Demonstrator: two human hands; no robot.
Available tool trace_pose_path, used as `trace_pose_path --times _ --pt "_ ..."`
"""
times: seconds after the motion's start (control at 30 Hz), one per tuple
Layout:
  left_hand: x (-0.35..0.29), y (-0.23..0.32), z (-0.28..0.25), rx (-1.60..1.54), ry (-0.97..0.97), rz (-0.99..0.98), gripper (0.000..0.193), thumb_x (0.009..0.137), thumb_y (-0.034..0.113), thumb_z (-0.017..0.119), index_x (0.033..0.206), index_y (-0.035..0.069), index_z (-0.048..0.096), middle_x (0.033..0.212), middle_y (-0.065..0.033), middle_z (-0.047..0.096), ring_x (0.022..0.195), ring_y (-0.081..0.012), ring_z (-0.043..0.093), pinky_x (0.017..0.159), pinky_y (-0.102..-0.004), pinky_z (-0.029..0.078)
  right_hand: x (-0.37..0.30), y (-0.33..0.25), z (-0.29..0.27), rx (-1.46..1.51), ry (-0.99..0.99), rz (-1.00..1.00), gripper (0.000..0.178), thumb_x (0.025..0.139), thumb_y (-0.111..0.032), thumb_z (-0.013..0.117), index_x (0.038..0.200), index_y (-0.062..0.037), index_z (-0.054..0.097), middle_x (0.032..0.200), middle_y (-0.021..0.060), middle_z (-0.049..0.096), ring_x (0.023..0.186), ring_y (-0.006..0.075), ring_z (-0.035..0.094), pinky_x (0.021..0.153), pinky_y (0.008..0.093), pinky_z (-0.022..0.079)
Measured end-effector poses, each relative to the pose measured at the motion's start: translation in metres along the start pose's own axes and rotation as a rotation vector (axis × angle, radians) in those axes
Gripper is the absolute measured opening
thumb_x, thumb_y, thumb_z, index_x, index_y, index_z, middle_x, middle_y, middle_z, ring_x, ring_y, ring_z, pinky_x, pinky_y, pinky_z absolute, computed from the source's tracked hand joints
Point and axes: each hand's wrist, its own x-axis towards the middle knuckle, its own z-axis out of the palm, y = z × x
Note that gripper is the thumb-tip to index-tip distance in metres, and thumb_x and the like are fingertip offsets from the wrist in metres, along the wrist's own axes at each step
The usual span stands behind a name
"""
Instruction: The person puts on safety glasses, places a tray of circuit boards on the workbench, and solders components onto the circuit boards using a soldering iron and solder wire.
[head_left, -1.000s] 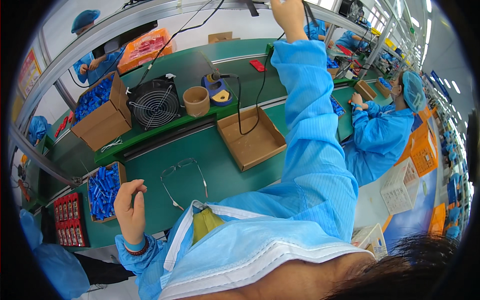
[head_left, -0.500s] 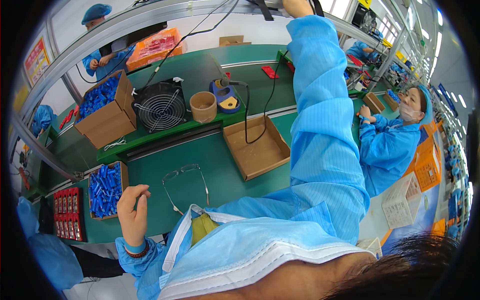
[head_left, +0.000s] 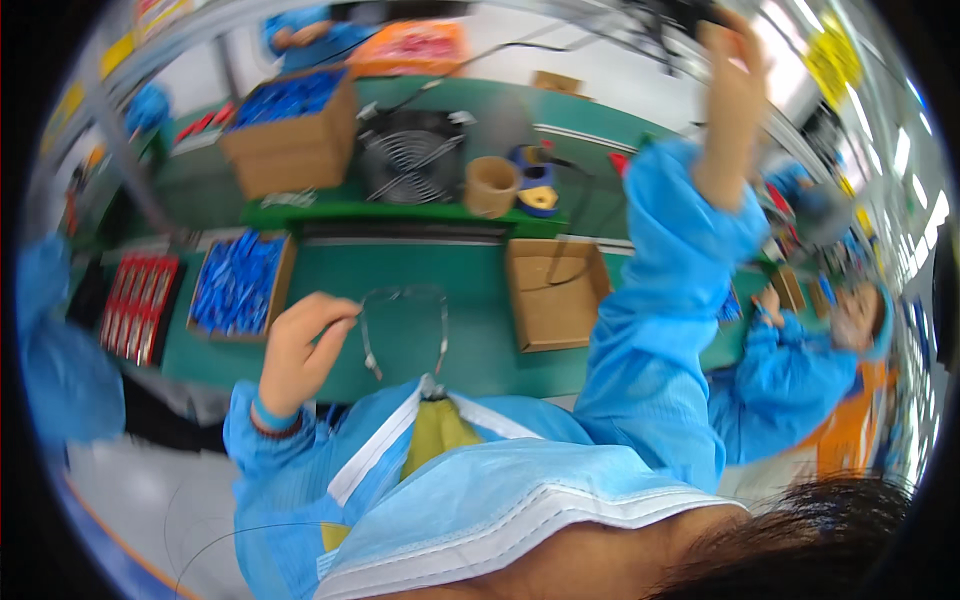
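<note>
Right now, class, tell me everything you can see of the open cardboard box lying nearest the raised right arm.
The open cardboard box is a shallow, brown, roughly square tray with low walls and no lid. It looks empty inside. It lies flat on the green worktop, just below the raised green shelf. A thin dark cable seems to hang over its far part. The blue sleeve of the raised arm passes close by its right edge; contact cannot be told.

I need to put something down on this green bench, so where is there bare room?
Bare green mat lies between the tray of blue parts and the empty cardboard box, though a thin cable loop rests there, beside the left hand. The raised shelf with the fan and tape roll is crowded.
</note>
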Motion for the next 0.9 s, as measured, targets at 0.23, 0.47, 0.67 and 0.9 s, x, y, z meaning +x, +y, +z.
trace_pose_path --times 0.23,0.47,0.67,0.9 --pt "-0.042 -0.014 0.013 -0.072 -0.017 -0.068 0.015 0.087 0.006 0.058 0.098 0.0 0.066 0.089 -0.0147 0.064 0.081 -0.0316 0.062 0.071 -0.036 0.049 -0.149 -0.121 -0.039 0.681 0.016 -0.201 0.023 0.093 -0.012 0.05 0.106 0.0016 0.062 0.102 0.0223 0.064 0.099 0.0349 0.062 0.096 0.0533 0.044" --pt "-0.082 -0.076 0.027 -0.099 -0.05 -0.199 0.015 0.091 0.01 0.057 0.098 0.002 0.066 0.088 -0.0136 0.064 0.08 -0.029 0.062 0.07 -0.0365 0.049 -0.24 -0.099 -0.067 0.706 -0.943 -0.008 0.029 0.089 -0.024 0.057 0.097 0.003 0.064 0.097 0.0188 0.066 0.096 0.0352 0.063 0.094 0.0509 0.045" --pt "-0.092 -0.109 0.045 -0.061 -0.041 -0.28 0.016 0.091 0.011 0.056 0.099 0.001 0.066 0.09 -0.013 0.063 0.083 -0.0288 0.062 0.071 -0.0363 0.049 -0.323 -0.069 -0.097 0.384 -0.932 0.519 0.02 0.09 -0.009 0.055 0.101 0.0063 0.063 0.102 0.0174 0.065 0.097 0.0263 0.062 0.089 0.0344 0.046" --pt "-0.103 -0.132 0.06 -0.091 -0.033 -0.313 0.016 0.09 0.01 0.055 0.098 0.001 0.066 0.091 -0.0139 0.063 0.084 -0.0297 0.062 0.074 -0.0366 0.049 -0.374 -0.051 -0.096 0.288 -0.844 0.69 0.016 0.094 -0.006 0.053 0.1 0.0038 0.064 0.089 0.0093 0.064 0.082 0.0158 0.059 0.074 0.0276 0.047"
